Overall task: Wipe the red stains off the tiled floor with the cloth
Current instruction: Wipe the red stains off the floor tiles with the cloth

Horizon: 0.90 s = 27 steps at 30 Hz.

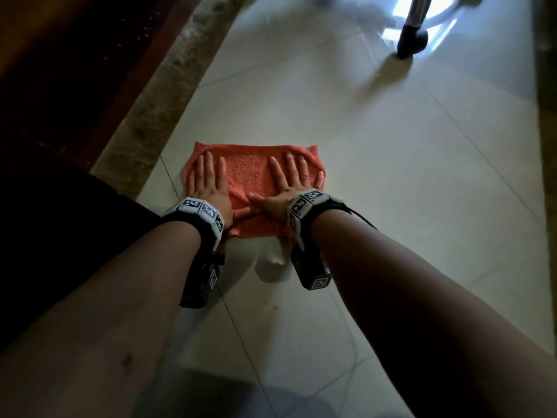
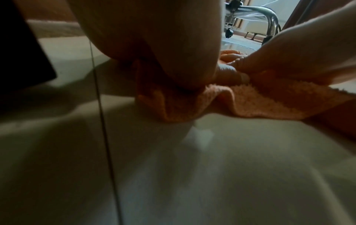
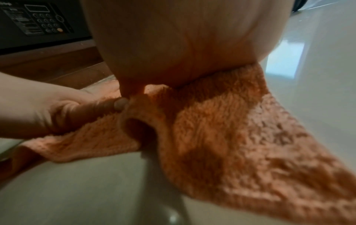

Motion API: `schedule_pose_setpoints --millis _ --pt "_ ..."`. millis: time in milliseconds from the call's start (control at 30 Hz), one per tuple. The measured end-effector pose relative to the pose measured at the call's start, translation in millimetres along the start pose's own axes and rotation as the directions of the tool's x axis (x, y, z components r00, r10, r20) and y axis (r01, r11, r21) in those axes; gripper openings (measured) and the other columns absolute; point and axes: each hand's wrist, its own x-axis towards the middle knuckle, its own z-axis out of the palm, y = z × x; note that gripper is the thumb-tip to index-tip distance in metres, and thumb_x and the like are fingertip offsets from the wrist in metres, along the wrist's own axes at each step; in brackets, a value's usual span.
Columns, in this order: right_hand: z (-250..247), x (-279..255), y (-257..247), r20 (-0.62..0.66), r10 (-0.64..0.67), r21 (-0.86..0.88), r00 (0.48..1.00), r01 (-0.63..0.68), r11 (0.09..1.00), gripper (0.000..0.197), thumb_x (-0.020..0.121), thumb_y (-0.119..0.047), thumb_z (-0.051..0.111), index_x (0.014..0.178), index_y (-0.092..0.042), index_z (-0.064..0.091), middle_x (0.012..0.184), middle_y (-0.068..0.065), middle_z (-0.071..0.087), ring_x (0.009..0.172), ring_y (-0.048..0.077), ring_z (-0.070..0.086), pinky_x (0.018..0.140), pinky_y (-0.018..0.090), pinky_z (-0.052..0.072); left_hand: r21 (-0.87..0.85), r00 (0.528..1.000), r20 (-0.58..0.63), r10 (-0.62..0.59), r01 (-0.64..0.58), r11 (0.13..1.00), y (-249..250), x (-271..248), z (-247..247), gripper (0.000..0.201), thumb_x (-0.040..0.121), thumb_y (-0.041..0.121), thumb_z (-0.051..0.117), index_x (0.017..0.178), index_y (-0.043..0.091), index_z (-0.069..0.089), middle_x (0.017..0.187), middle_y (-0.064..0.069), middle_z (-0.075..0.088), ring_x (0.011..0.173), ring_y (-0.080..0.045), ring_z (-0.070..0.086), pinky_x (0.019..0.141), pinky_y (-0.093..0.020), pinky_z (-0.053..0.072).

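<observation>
While both your left hand (image 1: 211, 184) & right hand (image 1: 287, 188) lie flat, fingers straight, on the orange terry cloth (image 1: 247, 173), press evenly w/ palms across the tiled floor (image 1: 391, 176).

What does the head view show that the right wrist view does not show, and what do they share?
Only the head view shows both hands whole: the left hand and right hand lie flat, fingers straight, side by side on the cloth. It also shows a chair leg farther off on the floor.

Only the right wrist view shows a black device with buttons low at the left, and a raised fold in the cloth's near edge.

Both show the orange cloth under the palms, thumbs meeting, on pale tiles. No red stains are visible.
</observation>
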Motion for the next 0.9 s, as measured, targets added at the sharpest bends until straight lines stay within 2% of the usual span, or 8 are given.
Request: schedule_pose_setpoints --millis 133,300,467,633,900 --pt "26 -38 9 -0.001 0.054 0.025 0.999 -0.054 0.998 0.092 0.079 -0.081 0.034 0.15 -0.043 -0.011 0.157 -0.011 -0.025 0.143 0.014 -0.027 0.112 0.051 -0.021 0.014 0.998 0.007 0.061 -0.061 0.998 6 -32 12 0.129 0.068 0.08 0.049 0.147 0.007 -0.022 0.153 -0.019 -0.028 0.144 -0.03 -0.023 0.116 -0.043 -0.013" --pt "39 -54 7 -0.02 0.114 0.048 0.993 -0.113 0.992 0.09 0.08 -0.08 0.033 0.15 -0.043 -0.01 0.157 -0.011 -0.025 0.144 0.014 -0.027 0.112 0.051 -0.021 0.053 0.994 -0.024 0.111 -0.109 0.993 5 -37 21 0.13 0.067 0.08 0.05 0.147 0.007 -0.021 0.154 -0.02 -0.025 0.144 -0.03 -0.021 0.116 -0.043 -0.012" --pt "41 -53 10 -0.042 0.073 0.06 0.996 -0.07 0.996 0.095 0.079 -0.081 0.035 0.15 -0.041 -0.012 0.157 -0.009 -0.027 0.143 0.016 -0.028 0.112 0.054 -0.021 0.098 0.995 0.02 0.101 -0.102 0.99 0 -43 18 0.128 0.068 0.081 0.045 0.147 0.009 -0.024 0.153 -0.018 -0.03 0.143 -0.03 -0.024 0.117 -0.043 -0.012" --pt "61 -76 3 -0.04 0.05 0.051 0.998 -0.048 0.998 0.099 0.077 -0.081 0.039 0.15 -0.04 -0.013 0.157 -0.008 -0.028 0.142 0.017 -0.031 0.11 0.054 -0.024 0.124 0.992 0.082 0.099 -0.108 0.986 -10 -74 30 0.125 0.069 0.083 0.04 0.146 0.008 -0.025 0.151 -0.019 -0.033 0.142 -0.03 -0.028 0.116 -0.042 -0.015" --pt "79 -105 -2 -0.006 0.042 0.009 0.999 -0.042 0.999 0.103 0.074 -0.084 0.039 0.15 -0.039 -0.014 0.157 -0.007 -0.028 0.142 0.018 -0.03 0.111 0.054 -0.021 0.091 0.992 0.097 0.078 -0.087 0.992 -18 -114 50 0.126 0.069 0.084 0.039 0.145 0.009 -0.027 0.15 -0.017 -0.035 0.141 -0.03 -0.03 0.117 -0.042 -0.012"
